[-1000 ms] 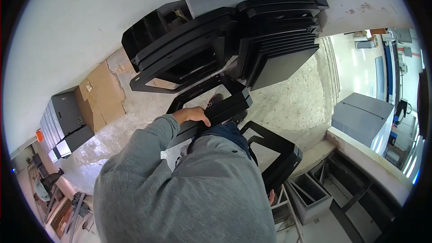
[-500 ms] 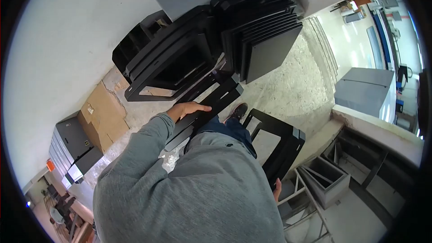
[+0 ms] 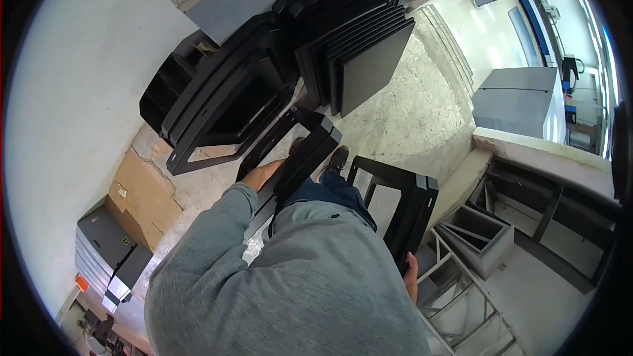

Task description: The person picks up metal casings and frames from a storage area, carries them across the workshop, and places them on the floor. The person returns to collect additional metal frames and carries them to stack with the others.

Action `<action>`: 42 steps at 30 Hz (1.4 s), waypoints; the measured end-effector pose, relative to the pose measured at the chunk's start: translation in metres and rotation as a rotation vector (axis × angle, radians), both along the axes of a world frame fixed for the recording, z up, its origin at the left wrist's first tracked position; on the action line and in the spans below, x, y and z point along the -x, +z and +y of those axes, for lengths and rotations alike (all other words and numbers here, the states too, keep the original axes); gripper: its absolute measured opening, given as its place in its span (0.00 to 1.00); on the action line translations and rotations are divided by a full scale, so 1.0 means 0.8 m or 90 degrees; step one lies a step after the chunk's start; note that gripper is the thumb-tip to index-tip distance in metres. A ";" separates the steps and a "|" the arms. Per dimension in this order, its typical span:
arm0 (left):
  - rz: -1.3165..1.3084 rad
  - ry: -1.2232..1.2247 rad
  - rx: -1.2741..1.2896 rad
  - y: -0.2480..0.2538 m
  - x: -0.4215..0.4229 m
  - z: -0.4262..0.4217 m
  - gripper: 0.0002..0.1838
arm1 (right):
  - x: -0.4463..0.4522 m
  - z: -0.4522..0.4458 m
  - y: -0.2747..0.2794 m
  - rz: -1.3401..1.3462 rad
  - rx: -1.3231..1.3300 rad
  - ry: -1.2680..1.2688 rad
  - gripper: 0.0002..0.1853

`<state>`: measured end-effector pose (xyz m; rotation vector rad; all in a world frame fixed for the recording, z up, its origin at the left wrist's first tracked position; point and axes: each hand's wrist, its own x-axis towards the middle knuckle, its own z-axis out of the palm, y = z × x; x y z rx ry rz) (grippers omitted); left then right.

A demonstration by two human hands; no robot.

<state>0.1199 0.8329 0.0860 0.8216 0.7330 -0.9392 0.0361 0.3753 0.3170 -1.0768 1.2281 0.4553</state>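
Carrying room is open floor (image 3: 428, 95) far right; far end of left black frame (image 3: 310, 158) sits near the leaning frames (image 3: 221, 109), right black frame (image 3: 413, 207) near the grey metalwork (image 3: 484, 240). Right hand (image 3: 411, 273) closed on its frame's near edge. Left hand (image 3: 264, 175) against its frame, fingers hidden, can't tell how far open. Half a second ago those fingers lay across the top face.
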 end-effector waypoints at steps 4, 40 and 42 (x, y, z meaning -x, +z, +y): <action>0.088 -0.001 0.078 -0.016 -0.014 0.004 0.30 | 0.017 -0.030 -0.025 0.009 -0.008 -0.025 0.17; 0.238 0.002 0.114 0.209 -0.050 -0.269 0.38 | 0.089 -0.299 0.023 0.006 -0.101 -0.100 0.20; 0.246 -0.016 0.044 0.272 -0.082 -0.323 0.29 | 0.067 -0.313 0.021 -0.002 -0.098 -0.106 0.20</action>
